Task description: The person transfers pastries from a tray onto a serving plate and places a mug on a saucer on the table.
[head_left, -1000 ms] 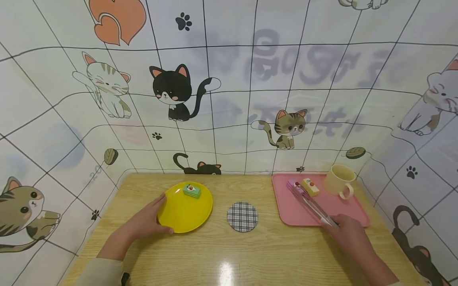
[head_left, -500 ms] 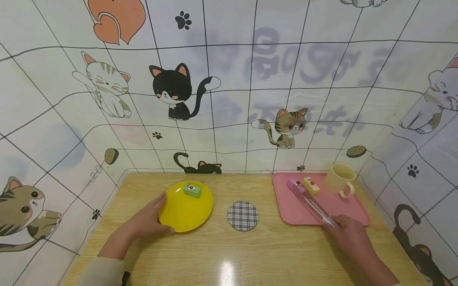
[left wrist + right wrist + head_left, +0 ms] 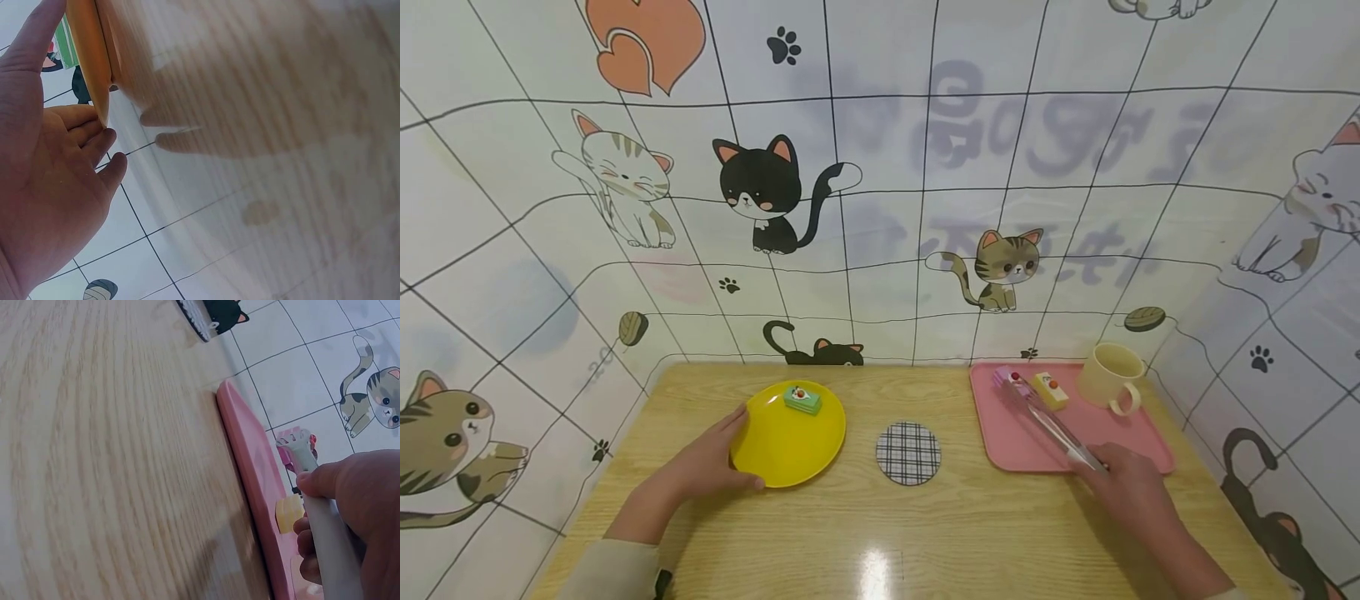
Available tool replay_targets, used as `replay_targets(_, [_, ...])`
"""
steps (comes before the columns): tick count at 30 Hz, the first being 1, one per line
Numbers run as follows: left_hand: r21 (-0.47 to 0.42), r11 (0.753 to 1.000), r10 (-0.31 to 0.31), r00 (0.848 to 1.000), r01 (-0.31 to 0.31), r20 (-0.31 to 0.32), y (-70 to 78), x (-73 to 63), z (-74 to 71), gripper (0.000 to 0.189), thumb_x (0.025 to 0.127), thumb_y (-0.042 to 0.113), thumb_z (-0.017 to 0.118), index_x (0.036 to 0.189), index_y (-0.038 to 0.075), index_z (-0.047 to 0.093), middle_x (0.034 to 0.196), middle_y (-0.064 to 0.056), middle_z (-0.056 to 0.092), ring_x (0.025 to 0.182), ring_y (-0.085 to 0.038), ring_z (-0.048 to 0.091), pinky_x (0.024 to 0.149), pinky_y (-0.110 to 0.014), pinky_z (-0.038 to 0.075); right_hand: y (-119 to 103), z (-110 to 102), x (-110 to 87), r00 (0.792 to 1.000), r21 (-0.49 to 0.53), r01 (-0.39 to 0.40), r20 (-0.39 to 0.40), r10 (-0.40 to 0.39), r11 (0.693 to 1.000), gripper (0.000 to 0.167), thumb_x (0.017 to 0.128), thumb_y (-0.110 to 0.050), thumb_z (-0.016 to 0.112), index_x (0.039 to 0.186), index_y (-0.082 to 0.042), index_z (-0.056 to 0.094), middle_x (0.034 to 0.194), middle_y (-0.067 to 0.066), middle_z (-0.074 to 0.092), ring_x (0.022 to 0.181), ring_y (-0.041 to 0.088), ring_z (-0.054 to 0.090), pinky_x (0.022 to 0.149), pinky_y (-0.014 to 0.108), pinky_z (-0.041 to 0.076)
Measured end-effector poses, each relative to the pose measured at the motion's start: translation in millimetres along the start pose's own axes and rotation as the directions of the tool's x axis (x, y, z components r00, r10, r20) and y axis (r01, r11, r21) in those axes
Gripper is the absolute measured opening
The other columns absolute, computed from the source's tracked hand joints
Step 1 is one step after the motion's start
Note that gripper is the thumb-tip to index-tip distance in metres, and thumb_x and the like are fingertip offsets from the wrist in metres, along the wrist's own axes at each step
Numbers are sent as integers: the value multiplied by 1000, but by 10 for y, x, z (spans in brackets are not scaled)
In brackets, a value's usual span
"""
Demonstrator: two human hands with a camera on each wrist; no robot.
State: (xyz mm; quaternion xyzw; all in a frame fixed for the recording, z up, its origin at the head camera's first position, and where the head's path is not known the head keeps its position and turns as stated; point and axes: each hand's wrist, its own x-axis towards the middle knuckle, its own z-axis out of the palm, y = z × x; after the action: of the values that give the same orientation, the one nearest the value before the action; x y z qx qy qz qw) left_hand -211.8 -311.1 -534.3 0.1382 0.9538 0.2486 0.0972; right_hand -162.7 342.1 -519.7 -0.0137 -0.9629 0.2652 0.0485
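My left hand (image 3: 703, 467) holds the left rim of a round yellow plate (image 3: 782, 454), thumb at the front and fingers farther back. A small green toy cake slice (image 3: 802, 400) sits near the plate's far edge. In the left wrist view, fingertips (image 3: 100, 140) lie against the plate's edge (image 3: 92, 56). My right hand (image 3: 1123, 487) grips metal tongs (image 3: 1060, 429) with light handles. A purple toy cake slice (image 3: 1004, 377) is between the tongs' tips, over the back left of a pink tray (image 3: 1015, 446). The right wrist view shows the thumb along the tongs' handle (image 3: 331, 550).
A yellow toy cake slice (image 3: 1049, 392) and a cream mug (image 3: 1108, 379) stand on the tray. A round checked coaster (image 3: 908, 454) lies on the wooden table (image 3: 925, 542) between plate and tray. Cat-patterned sheeting (image 3: 887, 225) surrounds the back and sides.
The tongs' tips and the purple cake slice have shifted slightly left and toward the back, away from the yellow slice. My left hand and the plate have stayed put.
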Motion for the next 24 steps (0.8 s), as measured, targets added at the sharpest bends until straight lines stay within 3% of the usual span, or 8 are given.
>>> replay_targets(3, [1, 1000, 1, 1000, -1, -1, 9, -2, -2, 134, 77, 60, 98, 169, -9, 30, 180, -28, 22, 162, -53, 28, 129, -68, 27, -40, 12, 8, 1000, 9, 17, 2, -17, 1000, 25, 103, -29, 81, 105, -4, 82, 80, -1, 65, 67, 16, 52, 55, 29, 42])
replay_targets(10, [5, 1000, -1, 1000, 1, 2, 25, -13, -7, 134, 77, 60, 98, 169, -9, 30, 179, -28, 23, 161, -53, 29, 129, -68, 28, -151, 71, 33, 989, 11, 136, -61, -135, 991, 13, 98, -22, 87, 97, -9, 83, 81, -5, 67, 70, 15, 52, 57, 29, 42])
replay_targets(18, [-3, 1000, -5, 1000, 5, 2, 48, -23, -19, 134, 78, 60, 98, 169, -9, 29, 180, -28, 22, 162, -53, 28, 130, -67, 27, -358, 119, 96, 976, -14, 214, -47, -214, 977, 15, 96, -21, 87, 87, -16, 77, 81, -7, 64, 73, 16, 54, 64, 33, 46])
replay_targets(24, [1, 1000, 1, 1000, -1, -4, 45, -22, -22, 134, 77, 60, 98, 169, -10, 30, 179, -28, 23, 161, -53, 29, 129, -68, 28, -518, 171, 152, 967, -4, 254, -26, -254, 967, 12, 96, -22, 88, 89, -17, 79, 84, -8, 66, 75, 13, 56, 66, 34, 48])
